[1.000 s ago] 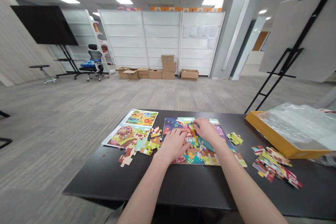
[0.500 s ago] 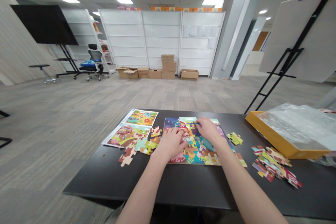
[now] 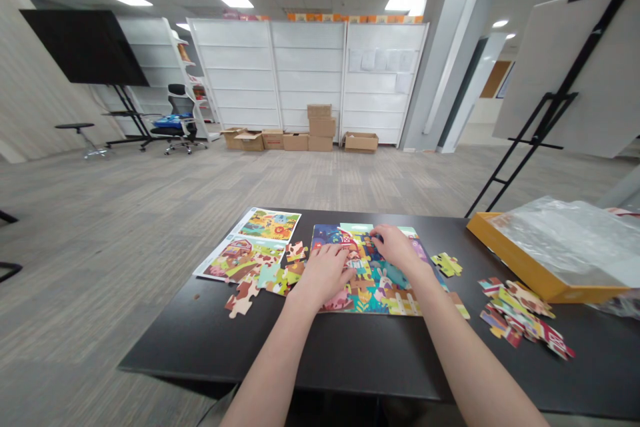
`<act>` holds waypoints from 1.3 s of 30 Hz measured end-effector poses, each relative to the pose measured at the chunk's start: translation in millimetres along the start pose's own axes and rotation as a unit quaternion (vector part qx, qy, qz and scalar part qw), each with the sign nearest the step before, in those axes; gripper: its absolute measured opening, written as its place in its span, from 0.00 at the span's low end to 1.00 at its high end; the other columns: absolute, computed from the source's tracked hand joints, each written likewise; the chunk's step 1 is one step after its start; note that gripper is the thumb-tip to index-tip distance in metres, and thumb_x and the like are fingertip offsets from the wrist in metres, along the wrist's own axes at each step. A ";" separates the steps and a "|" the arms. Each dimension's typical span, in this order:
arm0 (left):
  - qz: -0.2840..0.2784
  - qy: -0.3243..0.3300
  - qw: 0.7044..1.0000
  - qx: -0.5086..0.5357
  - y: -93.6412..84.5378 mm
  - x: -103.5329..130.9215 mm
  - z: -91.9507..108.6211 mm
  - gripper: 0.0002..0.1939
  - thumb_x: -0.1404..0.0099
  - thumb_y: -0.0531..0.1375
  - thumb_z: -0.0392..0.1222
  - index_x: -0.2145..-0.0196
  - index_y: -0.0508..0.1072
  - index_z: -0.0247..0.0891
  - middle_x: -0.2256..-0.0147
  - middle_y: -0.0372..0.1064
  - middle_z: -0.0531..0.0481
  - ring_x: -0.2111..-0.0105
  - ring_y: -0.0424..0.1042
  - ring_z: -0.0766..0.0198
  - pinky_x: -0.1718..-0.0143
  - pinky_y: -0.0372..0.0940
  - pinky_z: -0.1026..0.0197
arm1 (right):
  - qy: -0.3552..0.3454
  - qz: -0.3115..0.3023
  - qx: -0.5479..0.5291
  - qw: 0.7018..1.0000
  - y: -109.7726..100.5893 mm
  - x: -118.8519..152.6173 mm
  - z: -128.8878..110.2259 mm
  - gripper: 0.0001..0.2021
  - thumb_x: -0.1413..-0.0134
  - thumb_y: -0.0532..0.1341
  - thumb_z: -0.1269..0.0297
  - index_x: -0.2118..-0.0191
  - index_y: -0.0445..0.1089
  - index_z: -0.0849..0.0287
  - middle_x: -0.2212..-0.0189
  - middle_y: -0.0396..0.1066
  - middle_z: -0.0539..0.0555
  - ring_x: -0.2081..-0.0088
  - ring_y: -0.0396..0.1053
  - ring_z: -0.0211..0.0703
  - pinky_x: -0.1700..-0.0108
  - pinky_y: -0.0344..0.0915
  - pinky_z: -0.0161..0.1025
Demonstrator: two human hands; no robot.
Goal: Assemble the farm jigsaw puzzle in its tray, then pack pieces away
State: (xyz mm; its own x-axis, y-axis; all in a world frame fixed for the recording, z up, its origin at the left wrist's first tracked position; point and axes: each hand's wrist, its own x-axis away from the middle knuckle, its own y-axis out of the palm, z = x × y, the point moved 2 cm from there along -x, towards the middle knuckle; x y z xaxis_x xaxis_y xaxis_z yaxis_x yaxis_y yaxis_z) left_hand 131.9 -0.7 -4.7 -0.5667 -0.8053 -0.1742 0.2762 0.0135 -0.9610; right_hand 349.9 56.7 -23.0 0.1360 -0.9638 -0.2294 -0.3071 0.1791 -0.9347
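Observation:
A colourful jigsaw puzzle (image 3: 361,290) lies on its board on the black table, partly covered by both hands. My left hand (image 3: 327,272) rests palm down over its left side, fingers stretched out and slightly apart on the pieces. At the upper middle, my right hand (image 3: 395,245) has its fingers curled down on a puzzle piece, mostly hidden beneath them. A pale green puzzle piece (image 3: 356,227) sits at the top edge, just left of the right fingertips. Loose cow-patterned pieces (image 3: 243,298) lie to the left, and a yellow-green piece (image 3: 447,264) lies right of the board.
A picture sheet (image 3: 270,223) lies at the left of the black table (image 3: 210,347), partly under pieces. On the right, a pile of loose pieces (image 3: 523,313) sits before a yellow box (image 3: 520,260) holding clear plastic (image 3: 565,233). An easel (image 3: 545,113) stands behind.
My right hand has shifted slightly left, and the pale green piece at the top edge has moved a little left. My left hand stays in place.

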 end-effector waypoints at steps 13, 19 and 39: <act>0.019 -0.008 1.000 0.012 -1.5 3.5 4.7 0.25 0.29 0.53 0.56 0.40 0.65 0.43 0.40 0.64 0.43 0.41 0.63 0.48 0.40 0.57 0.44 | -0.030 0.000 -0.001 1.000 10.1 -10.4 -4.6 0.18 0.35 0.56 0.64 0.43 0.70 0.62 0.43 0.69 0.64 0.42 0.66 0.52 0.40 0.58 0.46; 0.003 -0.001 1.000 0.012 2.3 3.2 3.8 0.28 0.30 0.53 0.60 0.40 0.66 0.43 0.38 0.63 0.43 0.39 0.60 0.45 0.38 0.54 0.42 | -0.061 -0.021 -0.012 0.998 2.5 -19.3 3.6 0.15 0.40 0.62 0.64 0.49 0.73 0.61 0.49 0.75 0.60 0.46 0.70 0.51 0.42 0.61 0.44; -0.006 -0.008 1.000 0.018 0.9 3.3 4.9 0.28 0.30 0.52 0.59 0.39 0.66 0.42 0.37 0.62 0.43 0.38 0.59 0.46 0.37 0.53 0.40 | 0.040 0.080 -0.313 0.946 5.5 -24.3 24.9 0.11 0.50 0.62 0.64 0.59 0.72 0.58 0.61 0.76 0.55 0.66 0.74 0.42 0.62 0.71 0.39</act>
State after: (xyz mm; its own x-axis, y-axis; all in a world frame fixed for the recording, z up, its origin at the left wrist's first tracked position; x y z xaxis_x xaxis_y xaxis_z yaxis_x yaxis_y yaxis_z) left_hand 134.1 -6.2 -5.2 -0.5575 -0.8148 -0.1589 0.2972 -0.0171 -0.9547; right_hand 368.3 86.0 -29.3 -0.0228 -0.9505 -0.3100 -0.8180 0.1959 -0.5407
